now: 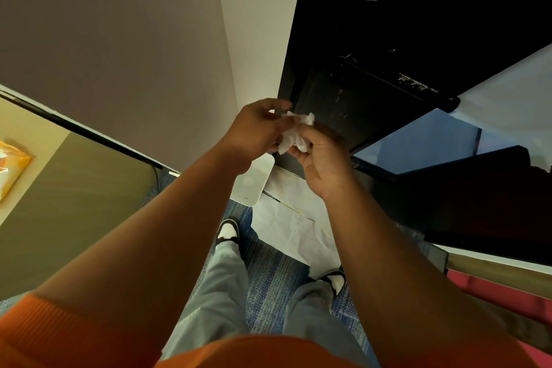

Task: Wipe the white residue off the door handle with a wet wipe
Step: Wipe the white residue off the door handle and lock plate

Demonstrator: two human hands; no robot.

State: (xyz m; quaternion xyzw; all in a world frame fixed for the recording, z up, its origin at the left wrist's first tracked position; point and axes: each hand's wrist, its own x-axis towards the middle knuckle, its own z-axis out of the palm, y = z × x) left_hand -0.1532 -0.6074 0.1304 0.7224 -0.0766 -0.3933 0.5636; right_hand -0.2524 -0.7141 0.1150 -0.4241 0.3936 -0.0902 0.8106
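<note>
A crumpled white wet wipe point(294, 134) is pinched between both hands in front of me. My left hand point(257, 131) grips its left side and my right hand point(321, 158) holds its lower right part. The black door point(388, 24) stands just beyond, at the upper right. Its long black bar handle point(400, 79) runs diagonally across the door, with white flecks of residue near its right end. The hands are below and left of the handle, not touching it.
A beige wall point(134, 39) fills the left. On the floor are a white box-like device point(254, 182), a white sheet of paper point(292, 224), blue carpet point(268, 278) and my shoes. An orange packet point(12, 167) lies on a surface at the far left.
</note>
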